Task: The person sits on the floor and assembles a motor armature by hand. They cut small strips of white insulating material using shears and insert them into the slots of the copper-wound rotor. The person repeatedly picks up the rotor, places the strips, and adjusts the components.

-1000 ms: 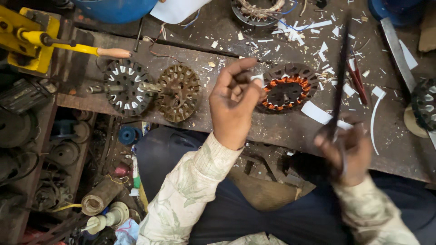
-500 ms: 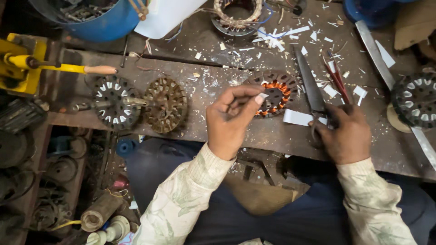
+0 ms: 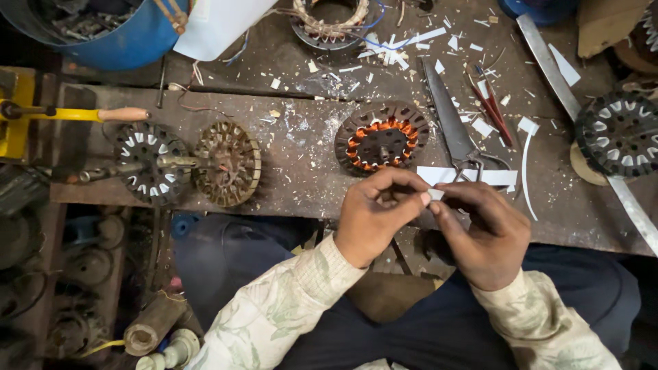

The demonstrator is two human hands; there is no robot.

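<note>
Left hand: fingers pinched on small white paper slip.
Right hand: fingertips closed on same slip.
Scissors: lying just beyond hands.
Copper-wound stator: far-left of scissors.

- Two hands: left hand and right hand, both at lower centre, pinching one small paper slip.
- One stator with copper windings, centre.
- Two bare stators, left and right edge.
- One rotor, left of centre.
- One wound coil, top.
- One pair of scissors, right of centre.
- One blue tub, upper left.
</note>
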